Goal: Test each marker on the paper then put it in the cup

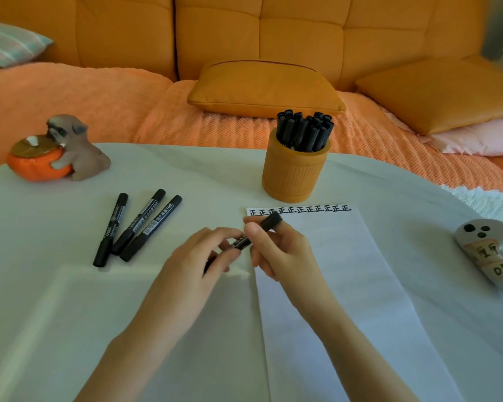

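At the centre of the frame we hold one black marker between both hands, just over the left edge of the paper. Our right hand has thumb and fingers closed around its upper end, and our left hand pinches its lower part with curled fingertips. Its long axis runs diagonally, the upper end toward the upper right, the lower end toward the lower left. Three spare markers lie left of centre; the orange cup stands above the paper, full of markers.
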{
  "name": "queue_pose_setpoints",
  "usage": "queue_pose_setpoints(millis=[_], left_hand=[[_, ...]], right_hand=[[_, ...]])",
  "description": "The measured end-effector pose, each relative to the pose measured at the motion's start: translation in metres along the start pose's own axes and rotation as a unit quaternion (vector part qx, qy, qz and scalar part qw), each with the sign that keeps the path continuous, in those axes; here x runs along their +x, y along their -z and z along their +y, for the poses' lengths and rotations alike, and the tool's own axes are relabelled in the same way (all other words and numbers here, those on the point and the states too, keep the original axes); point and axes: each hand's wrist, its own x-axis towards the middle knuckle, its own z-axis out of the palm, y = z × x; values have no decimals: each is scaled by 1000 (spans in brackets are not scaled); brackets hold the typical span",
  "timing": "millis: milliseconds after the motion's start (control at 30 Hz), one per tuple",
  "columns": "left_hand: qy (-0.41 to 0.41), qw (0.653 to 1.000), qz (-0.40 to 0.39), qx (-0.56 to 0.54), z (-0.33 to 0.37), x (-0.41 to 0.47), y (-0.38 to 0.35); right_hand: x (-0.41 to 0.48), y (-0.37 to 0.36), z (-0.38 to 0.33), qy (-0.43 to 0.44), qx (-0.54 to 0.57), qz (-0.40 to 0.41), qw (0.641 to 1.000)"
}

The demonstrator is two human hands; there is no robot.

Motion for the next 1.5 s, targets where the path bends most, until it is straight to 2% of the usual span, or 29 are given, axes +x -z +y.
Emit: queue_pose_setpoints(millis=[133,300,500,1000,1167,1300,1367,1500], left_hand=[[21,999,-32,-30,5,0,-5],[61,998,-24,7,6,-1,-7],[49,998,-13,20,10,-4,-8],[61,994,-30,-82,15,-2,-9],[45,998,-15,-51,18,-3,-9],[58,996,-29,-56,19,-3,-9],[68,994,-43,-70,19,-3,-11],[97,991,-42,-76,11,-3,-14]], right_hand=[[4,1,-1,10,30,20,999],[2,0,-1,8,32,22,999],[3,-1,-4,6,44,6,999],[3,3,-6,19,43,-4,999],[3,4,-9,21,70,0,997],[6,4,-8,6,50,-34,998],[8,5,-5,5,47,-20,999],[17,19,-5,39,56,81,994]])
